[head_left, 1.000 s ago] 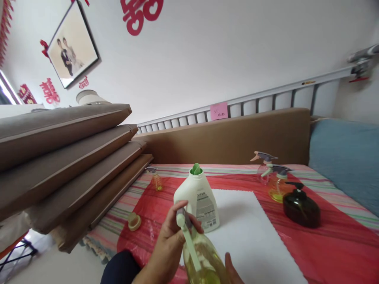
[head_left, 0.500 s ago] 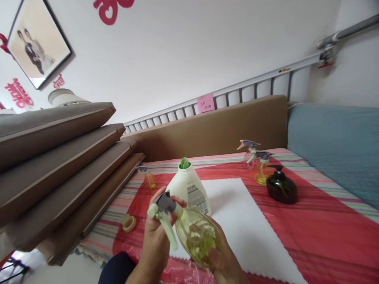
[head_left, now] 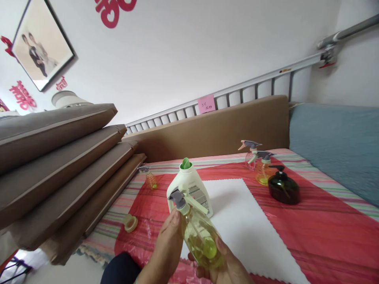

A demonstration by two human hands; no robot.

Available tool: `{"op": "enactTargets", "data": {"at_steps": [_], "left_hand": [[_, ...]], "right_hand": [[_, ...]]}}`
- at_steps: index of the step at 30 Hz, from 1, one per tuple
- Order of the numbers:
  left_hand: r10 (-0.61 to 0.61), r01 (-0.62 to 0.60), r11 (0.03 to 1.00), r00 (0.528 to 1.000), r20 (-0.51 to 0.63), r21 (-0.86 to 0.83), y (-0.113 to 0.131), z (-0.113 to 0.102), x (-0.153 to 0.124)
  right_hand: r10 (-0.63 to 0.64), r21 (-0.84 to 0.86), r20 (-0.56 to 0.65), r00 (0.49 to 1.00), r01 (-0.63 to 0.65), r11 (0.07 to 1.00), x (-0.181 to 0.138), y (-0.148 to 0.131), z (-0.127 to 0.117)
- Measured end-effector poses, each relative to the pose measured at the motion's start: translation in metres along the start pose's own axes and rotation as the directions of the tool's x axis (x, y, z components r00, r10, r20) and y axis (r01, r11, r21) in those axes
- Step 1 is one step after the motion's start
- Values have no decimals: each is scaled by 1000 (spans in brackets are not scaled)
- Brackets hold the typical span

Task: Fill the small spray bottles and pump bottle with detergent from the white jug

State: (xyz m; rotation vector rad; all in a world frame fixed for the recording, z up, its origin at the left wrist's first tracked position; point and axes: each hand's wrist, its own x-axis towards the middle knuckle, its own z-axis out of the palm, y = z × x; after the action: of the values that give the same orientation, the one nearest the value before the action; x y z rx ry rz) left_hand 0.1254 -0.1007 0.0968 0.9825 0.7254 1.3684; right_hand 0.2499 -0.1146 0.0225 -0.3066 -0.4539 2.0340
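A clear spray bottle (head_left: 199,234) with yellow-green liquid and a grey trigger head is held in front of me. My left hand (head_left: 167,248) grips its neck just below the spray head. My right hand (head_left: 225,265) cups the bottle's base from underneath. Right behind the bottle stands a white detergent jug (head_left: 194,188) with an open green spout, on a white cloth (head_left: 245,225).
A red plastic sheet (head_left: 325,236) covers the striped bed. Two spray bottles (head_left: 260,167) and a dark pump bottle (head_left: 283,187) stand at the right; a small spray bottle (head_left: 150,178) and a cap (head_left: 130,223) lie at the left. Stacked brown cushions (head_left: 59,165) rise on the left.
The spray head has turned round in my left hand so its trigger now points right. The bottle has tilted a little more upright; the right hand stays under the base.
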Motion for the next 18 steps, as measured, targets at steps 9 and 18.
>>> {"op": "enactTargets", "data": {"at_steps": [9,18], "left_hand": [[95,-95,995,995,11,19,6,0,8],[79,-99,983,988,131,153,20,-1,6]], "right_hand": [[-50,-60,77,996,55,997,-1,-1,-2],[49,-27,177,983,-45,999,-1,1,-7]]}}
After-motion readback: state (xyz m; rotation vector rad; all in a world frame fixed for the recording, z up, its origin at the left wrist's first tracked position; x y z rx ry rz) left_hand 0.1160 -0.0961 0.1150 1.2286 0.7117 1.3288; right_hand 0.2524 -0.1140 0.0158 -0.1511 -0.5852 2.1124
